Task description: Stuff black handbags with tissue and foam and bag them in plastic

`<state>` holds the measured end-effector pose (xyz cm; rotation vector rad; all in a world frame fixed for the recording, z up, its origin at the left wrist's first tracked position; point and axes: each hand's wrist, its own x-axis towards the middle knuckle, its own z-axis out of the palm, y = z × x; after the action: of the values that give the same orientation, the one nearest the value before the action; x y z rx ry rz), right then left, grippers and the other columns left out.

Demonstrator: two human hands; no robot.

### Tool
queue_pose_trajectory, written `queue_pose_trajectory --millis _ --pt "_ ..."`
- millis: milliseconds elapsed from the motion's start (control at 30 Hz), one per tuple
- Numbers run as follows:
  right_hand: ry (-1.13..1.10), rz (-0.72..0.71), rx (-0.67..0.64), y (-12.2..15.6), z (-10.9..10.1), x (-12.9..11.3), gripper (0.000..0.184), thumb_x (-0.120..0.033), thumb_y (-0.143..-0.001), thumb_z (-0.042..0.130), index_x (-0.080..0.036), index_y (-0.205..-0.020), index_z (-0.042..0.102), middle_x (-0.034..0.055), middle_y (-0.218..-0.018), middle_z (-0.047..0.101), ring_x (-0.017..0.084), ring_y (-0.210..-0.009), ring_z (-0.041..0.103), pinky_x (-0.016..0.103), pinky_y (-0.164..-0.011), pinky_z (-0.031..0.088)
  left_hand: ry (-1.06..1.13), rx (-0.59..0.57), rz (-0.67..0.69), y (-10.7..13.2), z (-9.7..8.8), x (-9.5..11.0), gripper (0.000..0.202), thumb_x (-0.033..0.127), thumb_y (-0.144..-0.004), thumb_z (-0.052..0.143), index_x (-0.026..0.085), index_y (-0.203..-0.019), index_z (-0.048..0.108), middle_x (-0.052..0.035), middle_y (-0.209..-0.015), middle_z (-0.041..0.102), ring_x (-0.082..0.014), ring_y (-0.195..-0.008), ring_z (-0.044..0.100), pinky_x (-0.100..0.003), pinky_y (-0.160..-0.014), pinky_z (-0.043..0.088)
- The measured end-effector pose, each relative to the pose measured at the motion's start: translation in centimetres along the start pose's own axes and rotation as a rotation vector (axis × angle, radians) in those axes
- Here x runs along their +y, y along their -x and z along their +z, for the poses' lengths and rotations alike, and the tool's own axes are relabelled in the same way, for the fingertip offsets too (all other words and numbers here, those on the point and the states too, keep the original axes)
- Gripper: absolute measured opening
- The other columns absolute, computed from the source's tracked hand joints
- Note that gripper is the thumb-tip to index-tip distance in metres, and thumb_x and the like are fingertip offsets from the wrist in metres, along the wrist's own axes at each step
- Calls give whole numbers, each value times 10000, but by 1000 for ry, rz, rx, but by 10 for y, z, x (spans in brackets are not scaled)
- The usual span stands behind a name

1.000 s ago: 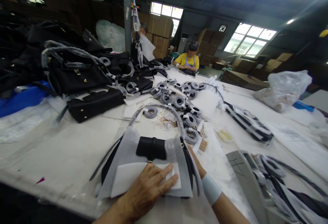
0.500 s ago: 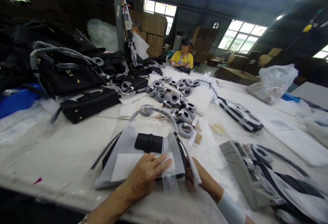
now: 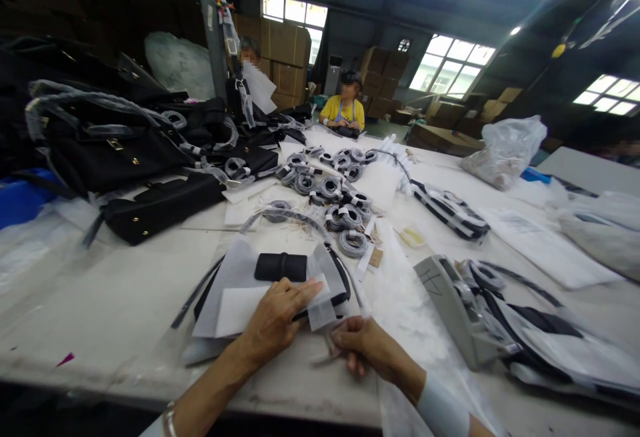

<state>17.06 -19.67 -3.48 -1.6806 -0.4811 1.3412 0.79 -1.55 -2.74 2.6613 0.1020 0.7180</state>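
Note:
A black handbag (image 3: pixel 341 284) lies before me, its front covered by translucent wrapping paper (image 3: pixel 233 260) and a white foam sheet (image 3: pixel 235 309). Its handle (image 3: pixel 295 216), wrapped in clear film, arches up at the far side, and a black flap with a narrow loop (image 3: pixel 281 267) shows above the foam. My left hand (image 3: pixel 280 310) rests on the foam with fingers stretched out, pressing a strip of translucent film (image 3: pixel 320 312). By the bag's lower right corner, my right hand (image 3: pixel 367 347) pinches the edge of a thin translucent sheet (image 3: pixel 330 350).
Coiled wrapped straps (image 3: pixel 330 188) lie in a heap beyond the bag. Black handbags (image 3: pixel 120 157) pile up at left. A grey tabletop device (image 3: pixel 450 310) and another wrapped bag (image 3: pixel 545 330) stand at right. Across the table sits a person in yellow (image 3: pixel 345 110).
My right hand has come from behind the bag's right side toward me and now pinches the thin sheet. My left hand stays on the foam. The whole view has shifted slightly.

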Motion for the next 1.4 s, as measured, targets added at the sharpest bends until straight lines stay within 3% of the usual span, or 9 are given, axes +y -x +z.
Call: queue_pose_trajectory --millis 267,400,533,600,700,833,1033,1233,1400 --pt "37 45 -30 6 54 9 254 -362 -632 703 -130 -733 683 10 -621 674 53 -310 441 164 -276 296 -52 -17 8 -4 1 -1 677 130 -831 676 277 -1442 425 -53 -1357 611 -199 -935 561 -358 -824 483" --pt "84 110 -120 31 41 3 268 -368 -676 683 -138 -812 710 8 -660 694 70 -329 507 150 -291 330 -172 -85 63 0 6 3 611 111 -871 596 283 -1435 437 -46 -1398 576 -202 -930 548 -371 -813 460" --pt "414 125 -239 65 11 -38 162 -304 -724 705 -146 -694 717 -20 -543 634 48 -317 466 127 -305 305 -227 -127 94 3 9 6 604 69 -894 512 297 -1446 418 -31 -1436 537 -209 -977 529 -377 -817 434" --pt "469 -30 -143 70 4 -63 158 -285 -771 691 -153 -691 725 -3 -609 673 54 -360 487 137 -327 327 -244 -111 107 5 9 7 580 72 -901 497 288 -1434 434 -35 -1426 545 -208 -972 527 -378 -818 428" --pt "604 -541 78 58 5 -84 92 -249 -818 694 -181 -791 750 18 -716 710 129 -603 641 202 -572 531 -262 -73 131 6 12 4 574 58 -895 480 279 -1423 446 -26 -1414 557 -203 -948 530 -370 -819 429" --pt "851 -1116 62 33 2 -77 184 -227 -863 708 -228 -1046 712 57 -1051 741 195 -992 694 269 -915 548 -304 11 218 6 21 -6 657 13 -833 472 216 -1453 399 -46 -1372 592 -200 -902 539 -342 -771 446" --pt "1067 -1254 -65 24 -15 -59 404 -368 -949 615 -211 -1313 531 115 -1273 656 205 -1178 626 263 -1007 508 -236 101 201 7 31 -15 731 -19 -709 480 127 -1417 372 -62 -1094 698 -209 -822 559 -335 -708 449" --pt "1165 -1403 174 -7 0 -39 273 -262 -1033 403 -178 -1256 537 97 -1041 725 199 -925 680 289 -836 573 -215 81 184 6 28 -12 770 -39 -656 492 128 -1397 368 -58 -1045 698 -204 -826 586 -334 -721 452" --pt "1063 -1482 196 -13 1 -35 370 -431 -1046 344 -182 -1237 539 88 -1002 728 191 -889 679 272 -791 563 -222 100 209 8 35 -19 725 17 -714 534 128 -1410 365 -71 -1055 702 -201 -822 588 -325 -706 454"
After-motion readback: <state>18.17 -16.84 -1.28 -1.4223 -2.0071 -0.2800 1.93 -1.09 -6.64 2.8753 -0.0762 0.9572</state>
